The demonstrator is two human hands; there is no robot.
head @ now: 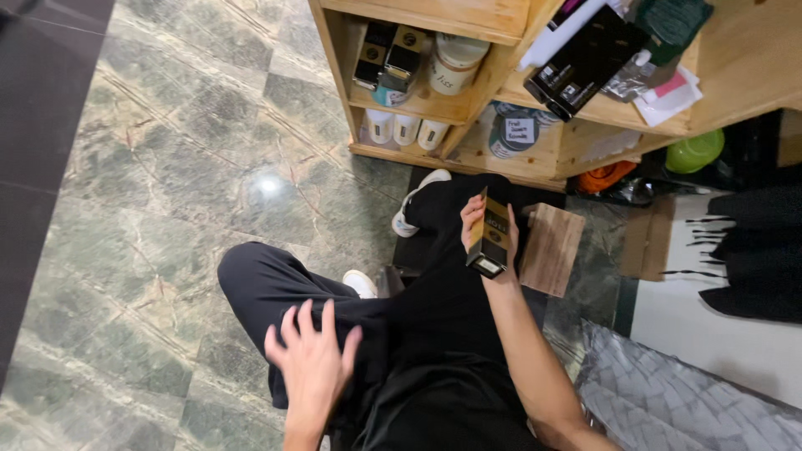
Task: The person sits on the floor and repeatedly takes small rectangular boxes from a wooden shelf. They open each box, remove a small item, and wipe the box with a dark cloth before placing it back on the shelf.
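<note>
My right hand (476, 219) grips a tall black box with a gold band (489, 236), held up over my right leg in black trousers. My left hand (313, 359) rests with fingers spread on my left thigh and holds nothing. I am sitting low, facing a wooden shelf unit (434, 104). Two similar black and gold boxes (390, 54) stand on its upper shelf beside a white jar (454, 63).
White tubs (405, 129) line the lower shelf. A long black box (585, 58) and papers lie on the right shelf. A small wooden board (551, 249) is by my right knee. Green marble floor tiles (184, 142) spread left; grey quilted fabric (677, 401) lies lower right.
</note>
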